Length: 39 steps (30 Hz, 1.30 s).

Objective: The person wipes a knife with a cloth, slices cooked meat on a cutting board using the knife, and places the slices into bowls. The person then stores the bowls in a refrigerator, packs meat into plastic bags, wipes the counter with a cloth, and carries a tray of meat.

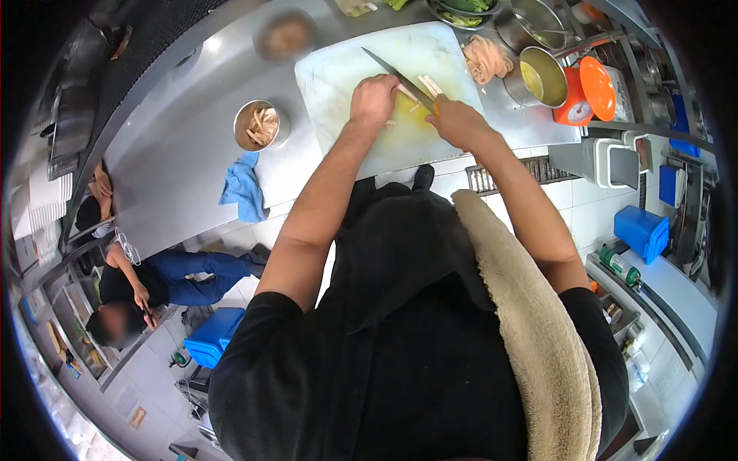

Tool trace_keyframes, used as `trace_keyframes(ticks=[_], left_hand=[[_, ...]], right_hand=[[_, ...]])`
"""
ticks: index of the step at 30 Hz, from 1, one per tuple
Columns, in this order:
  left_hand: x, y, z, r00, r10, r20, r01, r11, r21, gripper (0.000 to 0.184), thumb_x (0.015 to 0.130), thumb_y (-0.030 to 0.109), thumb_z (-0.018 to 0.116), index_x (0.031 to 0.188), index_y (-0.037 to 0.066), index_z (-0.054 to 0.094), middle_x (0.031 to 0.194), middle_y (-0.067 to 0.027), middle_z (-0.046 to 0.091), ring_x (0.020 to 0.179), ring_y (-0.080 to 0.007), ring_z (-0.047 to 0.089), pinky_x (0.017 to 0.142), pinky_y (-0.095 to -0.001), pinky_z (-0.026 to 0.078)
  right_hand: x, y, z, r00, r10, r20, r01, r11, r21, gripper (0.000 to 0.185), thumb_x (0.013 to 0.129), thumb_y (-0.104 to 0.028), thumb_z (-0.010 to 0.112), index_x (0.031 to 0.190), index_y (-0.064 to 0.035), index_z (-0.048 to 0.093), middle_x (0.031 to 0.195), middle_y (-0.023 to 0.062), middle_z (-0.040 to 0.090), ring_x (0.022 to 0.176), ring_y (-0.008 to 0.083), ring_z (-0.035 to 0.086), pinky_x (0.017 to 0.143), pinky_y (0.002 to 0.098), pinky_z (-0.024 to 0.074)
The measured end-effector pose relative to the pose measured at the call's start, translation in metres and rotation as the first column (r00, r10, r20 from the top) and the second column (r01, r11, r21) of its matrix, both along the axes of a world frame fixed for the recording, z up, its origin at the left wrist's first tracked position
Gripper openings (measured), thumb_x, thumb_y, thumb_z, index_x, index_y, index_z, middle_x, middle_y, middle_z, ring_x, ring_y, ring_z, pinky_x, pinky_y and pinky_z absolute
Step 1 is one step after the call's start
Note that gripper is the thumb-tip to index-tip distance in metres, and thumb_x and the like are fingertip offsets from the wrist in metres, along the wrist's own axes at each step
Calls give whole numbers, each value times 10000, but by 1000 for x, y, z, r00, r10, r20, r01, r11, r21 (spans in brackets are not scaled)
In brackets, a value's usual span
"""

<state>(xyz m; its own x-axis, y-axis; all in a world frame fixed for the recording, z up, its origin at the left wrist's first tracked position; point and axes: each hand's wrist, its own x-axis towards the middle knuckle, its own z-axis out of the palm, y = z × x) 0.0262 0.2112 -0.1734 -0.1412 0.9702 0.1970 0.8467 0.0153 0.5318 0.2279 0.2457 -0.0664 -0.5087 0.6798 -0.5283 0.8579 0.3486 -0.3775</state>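
Observation:
On the white cutting board [330,84] my right hand [458,121] is closed round the handle of a knife [390,69], whose blade points up and to the left. My left hand [374,100] presses its fingers on a pale strip of food [416,95] beside the blade. More pale strips [430,84] lie just right of the knife, with small bits and yellow liquid around them. Left of the board stands a round metal container [262,126] holding cut pale pieces.
A blue cloth [243,189] hangs at the counter's front edge. Right of the board are pale food [487,59], a metal pot [540,77] with yellow liquid and an orange scale [575,98]. Another person [127,288] is at the lower left.

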Motion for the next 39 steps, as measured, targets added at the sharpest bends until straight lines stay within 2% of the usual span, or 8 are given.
trace_keyframes(ticks=[10, 14, 20, 23, 26, 29, 35, 39], left_hand=[[1, 1, -9, 1000, -3, -3, 3, 997, 81, 96, 877, 118, 682, 963, 108, 722, 977, -95, 733, 919, -331, 693, 823, -462, 571], [2, 1, -9, 1000, -12, 7, 11, 990, 144, 91, 864, 73, 635, 892, 69, 722, 923, -124, 734, 911, -320, 705, 859, -442, 557], [-1, 1, -8, 998, -57, -17, 59, 986, 156, 106, 870, 80, 616, 895, 68, 719, 918, -133, 728, 917, -331, 702, 876, -440, 554], [-3, 2, 3, 992, -121, -34, 123, 988, 93, 104, 876, 95, 625, 908, 74, 721, 937, -121, 730, 940, -329, 696, 907, -434, 547], [-8, 1, 7, 985, -173, -26, 174, 984, 50, 124, 888, 92, 642, 978, 85, 727, 973, -107, 717, 972, -344, 679, 878, -444, 558], [-12, 2, 7, 969, -247, -8, 247, 969, 23, 124, 897, 97, 637, 986, 82, 724, 1017, -111, 711, 996, -346, 674, 904, -445, 550], [-14, -4, 6, 983, -182, -25, 179, 981, -68, 114, 891, 80, 641, 983, 84, 708, 1064, -102, 688, 1038, -325, 664, 979, -427, 522], [-14, -7, 12, 992, -123, 0, 122, 989, -88, 136, 867, 85, 667, 996, 87, 707, 1060, -112, 692, 1043, -328, 663, 981, -435, 514]], right_hand=[[18, -22, -12, 999, -27, 42, 27, 1000, 4, 365, 1023, -323, 596, 1159, 7, 519, 1008, 271, 710, 994, 453, 689, 863, 542, 526], [9, -15, -36, 999, -41, 4, 41, 999, 17, 368, 1021, -324, 597, 1167, 5, 517, 1025, 265, 713, 1004, 443, 692, 867, 537, 531], [-19, -1, -60, 996, -67, -56, 69, 997, 34, 381, 1010, -336, 615, 1154, 9, 544, 1057, 249, 716, 1023, 431, 695, 880, 527, 534], [-19, 10, -65, 994, -39, -100, 44, 997, 56, 385, 1000, -336, 629, 1158, 9, 564, 1098, 251, 710, 1044, 426, 691, 893, 518, 534], [-26, 17, -78, 989, -4, -147, 20, 994, 104, 387, 992, -328, 640, 1177, 5, 573, 1139, 251, 703, 1069, 421, 686, 905, 507, 535], [-32, 21, -65, 989, -4, -149, 23, 992, 126, 389, 988, -318, 644, 1196, 3, 574, 1156, 243, 704, 1080, 414, 686, 913, 497, 537], [-12, 7, -52, 997, -46, -57, 52, 991, 121, 406, 993, -340, 623, 1202, 3, 565, 1091, 242, 723, 1041, 407, 702, 896, 499, 543], [5, -8, -32, 994, -108, -36, 112, 984, 138, 417, 1002, -348, 610, 1228, -5, 539, 1052, 249, 727, 1000, 409, 711, 864, 511, 551]])
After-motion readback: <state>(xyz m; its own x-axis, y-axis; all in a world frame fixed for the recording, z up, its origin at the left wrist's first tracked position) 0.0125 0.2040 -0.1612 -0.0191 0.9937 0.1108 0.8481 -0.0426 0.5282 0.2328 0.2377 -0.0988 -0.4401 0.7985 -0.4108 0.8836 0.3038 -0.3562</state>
